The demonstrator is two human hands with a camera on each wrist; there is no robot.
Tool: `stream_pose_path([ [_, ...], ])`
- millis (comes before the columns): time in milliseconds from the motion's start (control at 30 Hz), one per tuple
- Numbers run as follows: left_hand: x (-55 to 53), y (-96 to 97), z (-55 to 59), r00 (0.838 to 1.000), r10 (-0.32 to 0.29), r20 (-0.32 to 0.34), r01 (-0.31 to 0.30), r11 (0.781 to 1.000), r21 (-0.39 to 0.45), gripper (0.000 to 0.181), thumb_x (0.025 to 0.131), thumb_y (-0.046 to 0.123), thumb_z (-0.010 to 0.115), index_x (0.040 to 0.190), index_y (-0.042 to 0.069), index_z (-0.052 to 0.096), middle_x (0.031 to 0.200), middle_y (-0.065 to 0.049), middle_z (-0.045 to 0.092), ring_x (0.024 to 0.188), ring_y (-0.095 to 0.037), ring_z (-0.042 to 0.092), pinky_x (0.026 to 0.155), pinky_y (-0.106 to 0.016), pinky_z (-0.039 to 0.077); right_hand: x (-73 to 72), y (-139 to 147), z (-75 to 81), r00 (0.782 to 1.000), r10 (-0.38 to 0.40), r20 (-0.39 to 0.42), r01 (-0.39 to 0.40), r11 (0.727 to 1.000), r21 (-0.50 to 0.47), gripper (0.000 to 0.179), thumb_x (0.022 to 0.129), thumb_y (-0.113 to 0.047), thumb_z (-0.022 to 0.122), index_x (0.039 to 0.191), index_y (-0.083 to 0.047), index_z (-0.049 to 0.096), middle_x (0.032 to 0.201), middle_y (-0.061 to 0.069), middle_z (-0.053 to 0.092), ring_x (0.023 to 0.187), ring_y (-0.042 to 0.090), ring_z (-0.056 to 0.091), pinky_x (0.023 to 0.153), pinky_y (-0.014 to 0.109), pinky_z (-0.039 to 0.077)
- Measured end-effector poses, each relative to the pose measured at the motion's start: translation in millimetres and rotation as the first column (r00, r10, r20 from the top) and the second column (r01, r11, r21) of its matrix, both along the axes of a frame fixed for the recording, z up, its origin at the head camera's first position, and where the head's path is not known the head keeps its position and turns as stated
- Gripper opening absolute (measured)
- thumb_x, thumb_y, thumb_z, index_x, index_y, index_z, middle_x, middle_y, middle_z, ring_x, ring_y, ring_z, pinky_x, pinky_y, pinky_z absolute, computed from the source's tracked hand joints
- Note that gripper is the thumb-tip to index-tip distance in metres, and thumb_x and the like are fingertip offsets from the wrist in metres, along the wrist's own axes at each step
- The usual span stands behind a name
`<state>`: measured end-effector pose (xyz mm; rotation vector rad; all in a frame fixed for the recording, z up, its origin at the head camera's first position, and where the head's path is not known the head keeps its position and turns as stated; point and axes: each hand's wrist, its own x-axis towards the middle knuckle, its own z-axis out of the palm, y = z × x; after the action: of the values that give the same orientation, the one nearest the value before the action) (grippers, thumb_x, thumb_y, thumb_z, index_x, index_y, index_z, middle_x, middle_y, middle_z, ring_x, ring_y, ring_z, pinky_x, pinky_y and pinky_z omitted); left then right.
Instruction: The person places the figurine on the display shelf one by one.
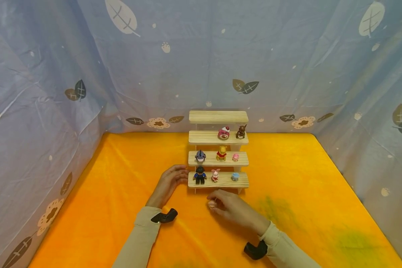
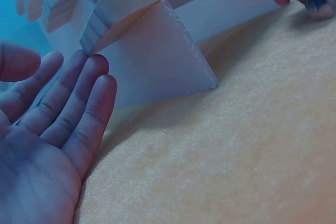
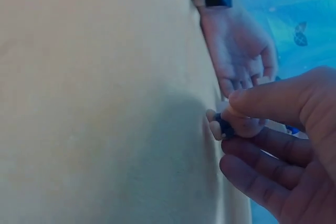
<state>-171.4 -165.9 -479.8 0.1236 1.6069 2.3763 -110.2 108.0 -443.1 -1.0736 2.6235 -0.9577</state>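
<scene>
My right hand (image 1: 236,208) pinches a small pale pink figurine (image 1: 212,203) between thumb and fingers, just in front of the wooden tiered shelf (image 1: 225,182). In the right wrist view the figurine (image 3: 245,126) shows a dark band and small rounded ends; its face is hidden. At the shelf's left side, my left hand (image 1: 169,183) has its fingers extended. The left wrist view shows those fingertips (image 2: 98,65) at the corner of the lowest board. On that board stand a black-haired figure in blue (image 1: 200,175), a piglet figurine (image 1: 215,175) and a small blue figurine (image 1: 235,176).
Higher boards hold a donkey figurine (image 1: 200,156), a yellow bear in red (image 1: 221,153), a small pink figurine (image 1: 235,157), a pink bear head with a white cap (image 1: 224,133) and a brown figurine (image 1: 241,131). An orange cloth (image 1: 127,178) covers the table, with patterned curtains (image 1: 187,67) around it.
</scene>
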Motion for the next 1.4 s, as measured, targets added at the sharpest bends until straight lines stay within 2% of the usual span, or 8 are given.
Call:
stream_pose_path([
  [233, -0.9, -0.8, -1.3, 1.000, 0.015, 0.014, -0.015, 1.000, -0.008, 0.045, 0.108, 0.022, 0.047, 0.141, -0.010, 0.045, 0.112, -0.001, 0.066, 0.098, -0.013, 0.066, 0.091, -0.027, 0.056, -1.1, 7, 11.0, 0.994, 0.105, 0.009, -0.103, 0.986, -0.130, 0.016, 0.097, -0.010, 0.068, 0.113, -0.010, 0.068, 0.104, -0.002, 0.067, 0.090, 0.008, 0.062, 0.076, 0.025, 0.057],
  [433, -0.6, -1.3, -0.9, 1.000, 0.017, 0.023, -0.016, 1.000, -0.006, 0.043, 0.108, 0.022, 0.048, 0.139, -0.007, 0.048, 0.113, -0.002, 0.065, 0.097, -0.014, 0.066, 0.091, -0.027, 0.056, -2.1, 10, 26.1, 0.990, 0.140, 0.031, -0.132, 0.974, -0.185, 0.016, 0.098, -0.014, 0.067, 0.114, -0.015, 0.070, 0.107, -0.005, 0.068, 0.089, 0.008, 0.060, 0.073, 0.028, 0.056],
  [633, -0.6, -1.1, 0.0, 1.000, 0.006, 0.012, -0.006, 1.000, 0.000, 0.044, 0.109, 0.023, 0.047, 0.140, -0.008, 0.046, 0.113, -0.002, 0.065, 0.097, -0.013, 0.066, 0.091, -0.027, 0.056, -4.1, 12, 39.9, 0.996, 0.090, 0.019, -0.082, 0.963, -0.257, 0.019, 0.100, -0.023, 0.064, 0.118, -0.023, 0.070, 0.107, -0.007, 0.071, 0.091, 0.005, 0.060, 0.079, 0.026, 0.056],
  [833, 0.0, -0.8, -0.4, 1.000, -0.001, 0.007, 0.001, 1.000, 0.001, 0.045, 0.109, 0.021, 0.045, 0.142, -0.010, 0.043, 0.113, -0.001, 0.066, 0.097, -0.013, 0.067, 0.091, -0.028, 0.056, -6.9, 13, 55.3, 0.997, 0.006, 0.077, 0.015, 0.961, -0.275, 0.025, 0.099, -0.025, 0.066, 0.124, -0.021, 0.066, 0.112, -0.004, 0.069, 0.095, 0.006, 0.064, 0.084, 0.026, 0.057],
  [1067, 0.4, -1.0, -0.5, 1.000, 0.002, 0.013, -0.002, 1.000, 0.005, 0.042, 0.109, 0.020, 0.045, 0.140, -0.009, 0.046, 0.113, -0.002, 0.065, 0.096, -0.013, 0.067, 0.091, -0.028, 0.056, -15.1, 14, 67.4, 1.000, 0.011, 0.023, -0.003, 0.943, -0.332, 0.024, 0.097, -0.012, 0.068, 0.122, -0.015, 0.067, 0.116, 0.002, 0.070, 0.097, 0.010, 0.067, 0.084, 0.028, 0.059],
  [1233, 0.7, -1.0, 0.3, 1.000, 0.008, 0.016, -0.008, 1.000, 0.006, 0.037, 0.109, 0.020, 0.045, 0.137, -0.005, 0.050, 0.113, -0.003, 0.065, 0.097, -0.013, 0.067, 0.091, -0.028, 0.056, -20.8, 15, 80.5, 0.999, -0.019, 0.034, 0.029, 0.937, -0.348, 0.026, 0.098, -0.013, 0.066, 0.125, -0.016, 0.067, 0.116, 0.000, 0.071, 0.096, 0.010, 0.064, 0.083, 0.028, 0.058],
  [1400, 0.4, -0.7, 0.6, 1.000, 0.004, 0.008, -0.004, 1.000, 0.004, 0.040, 0.109, 0.020, 0.045, 0.139, -0.008, 0.047, 0.114, -0.003, 0.065, 0.097, -0.013, 0.066, 0.091, -0.028, 0.056, -30.0, 15, 90.9, 1.000, -0.017, -0.017, 0.010, 0.924, -0.382, 0.023, 0.098, -0.010, 0.067, 0.120, -0.014, 0.068, 0.115, 0.002, 0.068, 0.095, 0.011, 0.064, 0.081, 0.027, 0.058],
])
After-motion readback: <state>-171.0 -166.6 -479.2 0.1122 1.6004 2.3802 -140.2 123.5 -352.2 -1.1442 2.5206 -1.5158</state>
